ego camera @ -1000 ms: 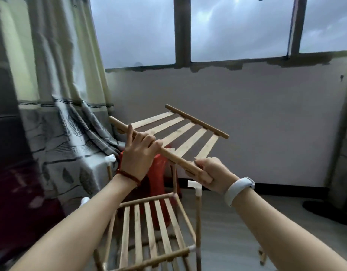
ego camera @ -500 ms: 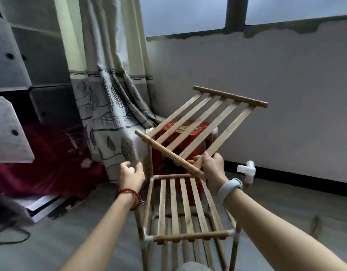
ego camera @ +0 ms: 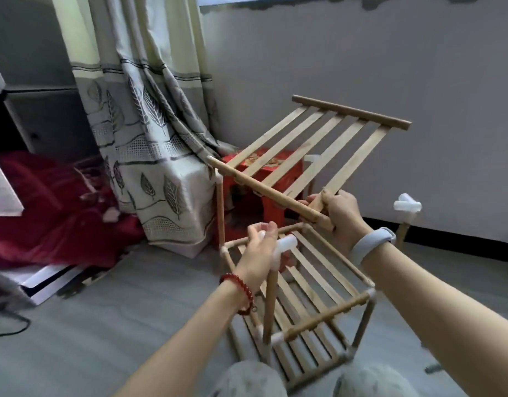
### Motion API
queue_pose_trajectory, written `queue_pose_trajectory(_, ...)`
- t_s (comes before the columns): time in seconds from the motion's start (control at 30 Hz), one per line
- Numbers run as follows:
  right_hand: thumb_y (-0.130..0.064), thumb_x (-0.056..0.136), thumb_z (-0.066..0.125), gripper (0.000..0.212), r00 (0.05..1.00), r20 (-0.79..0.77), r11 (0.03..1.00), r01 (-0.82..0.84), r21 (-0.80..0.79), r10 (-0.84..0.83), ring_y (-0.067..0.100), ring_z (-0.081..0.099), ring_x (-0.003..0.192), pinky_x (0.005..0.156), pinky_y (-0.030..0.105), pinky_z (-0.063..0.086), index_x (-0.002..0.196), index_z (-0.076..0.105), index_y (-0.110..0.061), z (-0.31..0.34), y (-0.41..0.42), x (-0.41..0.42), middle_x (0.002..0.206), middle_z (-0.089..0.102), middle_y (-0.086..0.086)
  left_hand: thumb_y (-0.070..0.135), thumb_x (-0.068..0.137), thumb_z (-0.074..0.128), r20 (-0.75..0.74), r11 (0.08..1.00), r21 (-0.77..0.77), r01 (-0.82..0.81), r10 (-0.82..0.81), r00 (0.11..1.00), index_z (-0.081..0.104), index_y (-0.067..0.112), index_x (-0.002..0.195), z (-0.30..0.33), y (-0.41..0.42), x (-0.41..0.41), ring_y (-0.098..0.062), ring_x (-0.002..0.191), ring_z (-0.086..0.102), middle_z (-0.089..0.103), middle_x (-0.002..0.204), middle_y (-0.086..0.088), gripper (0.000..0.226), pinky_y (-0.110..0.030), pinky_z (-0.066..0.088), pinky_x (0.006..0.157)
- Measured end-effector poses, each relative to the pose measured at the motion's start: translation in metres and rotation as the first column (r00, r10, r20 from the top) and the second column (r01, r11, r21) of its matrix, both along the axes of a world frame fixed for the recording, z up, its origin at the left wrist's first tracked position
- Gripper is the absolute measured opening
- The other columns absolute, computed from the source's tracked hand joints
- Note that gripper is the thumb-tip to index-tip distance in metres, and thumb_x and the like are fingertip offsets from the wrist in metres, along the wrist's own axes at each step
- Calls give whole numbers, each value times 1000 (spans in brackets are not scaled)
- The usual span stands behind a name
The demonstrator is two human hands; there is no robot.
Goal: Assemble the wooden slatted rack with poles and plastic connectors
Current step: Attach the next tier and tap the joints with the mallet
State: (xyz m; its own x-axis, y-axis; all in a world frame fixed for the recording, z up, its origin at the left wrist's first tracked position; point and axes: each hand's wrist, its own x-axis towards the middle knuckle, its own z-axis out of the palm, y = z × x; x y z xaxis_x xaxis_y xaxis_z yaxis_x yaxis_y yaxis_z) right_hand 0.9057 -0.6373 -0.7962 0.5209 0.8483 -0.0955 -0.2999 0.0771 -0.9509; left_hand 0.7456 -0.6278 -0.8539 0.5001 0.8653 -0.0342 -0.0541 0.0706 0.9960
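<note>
Two hands: both busy, each closed on one part.
Right hand [ego camera: 340, 216]: fingers wrapped around near rail of loose slatted shelf [ego camera: 307, 151], at its right end; shelf is held in air, tilted, far rail higher, above the frame.
Left hand [ego camera: 261, 253]: closed over white connector [ego camera: 285, 245] on top of near-left pole [ego camera: 269, 308]; seems it steadies or turns it.
Frame [ego camera: 318, 299]: stands on floor between the knees, w/ lower slatted shelves already fitted, poles upright at corners.
Other connectors: right connector [ego camera: 407, 206] on its pole, apart from the shelf; back-left connector [ego camera: 218, 179] and back-right connector [ego camera: 311, 159] partly hidden behind the shelf.
Around: red stool [ego camera: 264, 179] behind frame, curtain [ego camera: 149, 116] at left, red cloth [ego camera: 55, 202] far left.
Step in hand, my judgement: seat top shelf rails into the 4 top connectors.
How to do well: turn connector so its open socket faces the rail end; bring shelf level first; put rail end straight in, no angle; hold pole firm while pushing, bc frame can lean.
Risk: poles spread apart, so far side must be aligned also before pressing.
</note>
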Motion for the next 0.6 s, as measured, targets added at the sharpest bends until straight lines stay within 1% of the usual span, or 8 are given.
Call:
queue_pose_trajectory(0.07,-14,101,36,24,999,44,1000,16,-4,-15,18,68,53,42,28,52,112,47,5,11,-12,21,76,59,14,58,89,30,-60,992,79,100,-96,994,29,25,113,-1,-12,29,-9,64,67,58,99,-7,42,-32,57,66)
queue_pose_trajectory(0.13,-13,101,37,21,996,80,999,34,-17,-33,19,68,54,43,29,52,107,48,4,18,-25,40,75,60,13,68,75,29,-123,975,109,195,-181,976,19,16,131,0,-22,56,-18,94,67,57,121,-13,76,-42,53,86)
queue_pose_trajectory(0.2,-12,101,37,18,996,72,998,59,-17,-57,20,69,54,43,31,52,100,48,2,23,-40,59,76,61,13,70,75,27,-194,957,106,270,-246,950,3,16,145,3,-34,86,-30,125,48,39,144,-15,91,-50,38,105)
queue_pose_trajectory(0.27,-11,101,36,17,995,66,997,80,-13,-79,21,68,53,42,32,52,92,46,0,29,-52,75,75,60,14,74,77,23,-225,929,114,352,-321,920,14,28,138,6,-48,114,-26,123,47,46,135,-8,77,-49,38,105)
queue_pose_trajectory(0.33,-11,101,36,15,990,103,995,98,-7,-96,21,69,53,43,34,54,92,45,-2,36,-64,93,73,61,13,77,77,21,-248,898,109,427,-391,886,28,38,114,11,-65,141,-19,105,52,51,111,1,54,-45,46,98)
queue_pose_trajectory(0.47,-12,100,39,20,976,189,990,121,-71,-106,17,67,61,61,40,56,90,52,-2,44,-84,127,70,66,8,53,92,42,-429,778,207,593,-472,770,37,17,135,11,-78,162,-20,106,54,51,110,0,57,-22,44,82)
queue_pose_trajectory(0.53,-10,100,40,27,977,195,987,115,-110,-92,16,66,61,65,36,57,81,56,1,43,-87,136,72,65,10,38,94,50,-387,842,260,472,-357,850,55,13,120,11,-61,150,-18,105,57,58,105,-1,37,-18,44,82)
queue_pose_trajectory(0.6,-10,100,40,28,976,210,984,92,-156,-58,16,66,58,58,34,57,80,56,2,40,-90,142,73,65,10,23,92,55,-264,887,458,58,73,962,63,8,99,15,-35,130,-22,94,59,60,90,-2,18,-16,43,74)
